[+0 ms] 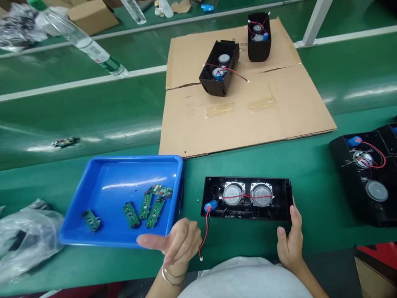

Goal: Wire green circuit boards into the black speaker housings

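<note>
A black speaker housing (246, 213) lies open side up on the green bench, with two round speakers, a blue cylindrical part and red-black wires inside. My right hand (291, 240) grips its right end, fingers along the edge and thumb at the front corner. My left hand (182, 242) hovers by the near right corner of a blue tray (120, 242). Its thumb stretches left, its other fingers are loosely bent, and nothing shows in it. One red lead (204, 238) with a white plug hangs from the housing beside this hand. Several green circuit boards (145, 205) lie in the tray.
Two more black housings (228, 85) stand on a cardboard sheet (242, 128) at the back. Others (359, 182) sit at the right. A clear plastic bag (31, 240) is at the left, a single circuit board (65, 142) beyond the tray, and a plastic bottle (96, 51) farther back.
</note>
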Motion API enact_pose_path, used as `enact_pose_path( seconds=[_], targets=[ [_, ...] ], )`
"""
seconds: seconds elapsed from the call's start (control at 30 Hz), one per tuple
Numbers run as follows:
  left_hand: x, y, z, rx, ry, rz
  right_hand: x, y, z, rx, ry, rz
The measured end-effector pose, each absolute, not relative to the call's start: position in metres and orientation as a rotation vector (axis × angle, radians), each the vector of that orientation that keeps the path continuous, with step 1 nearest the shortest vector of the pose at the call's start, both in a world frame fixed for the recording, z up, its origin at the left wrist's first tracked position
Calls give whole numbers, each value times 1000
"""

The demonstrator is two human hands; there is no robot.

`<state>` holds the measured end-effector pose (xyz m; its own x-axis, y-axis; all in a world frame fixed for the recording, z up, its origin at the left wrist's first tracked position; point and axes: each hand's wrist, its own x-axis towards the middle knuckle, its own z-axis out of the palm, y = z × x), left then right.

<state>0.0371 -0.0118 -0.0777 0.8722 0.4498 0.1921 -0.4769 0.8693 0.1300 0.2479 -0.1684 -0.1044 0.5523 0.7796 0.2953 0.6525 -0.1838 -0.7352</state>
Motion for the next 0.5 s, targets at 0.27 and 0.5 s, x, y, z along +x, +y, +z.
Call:
enact_pose_path(
  seconds=[0.27,0.5],
  targets=[
    [47,-18,-79,306,-219,413,252,-170,-105,-1907,-1191,159],
    [44,-19,-98,520,-169,303,251,-175,-113,-1951,-1130,164]
  ],
)
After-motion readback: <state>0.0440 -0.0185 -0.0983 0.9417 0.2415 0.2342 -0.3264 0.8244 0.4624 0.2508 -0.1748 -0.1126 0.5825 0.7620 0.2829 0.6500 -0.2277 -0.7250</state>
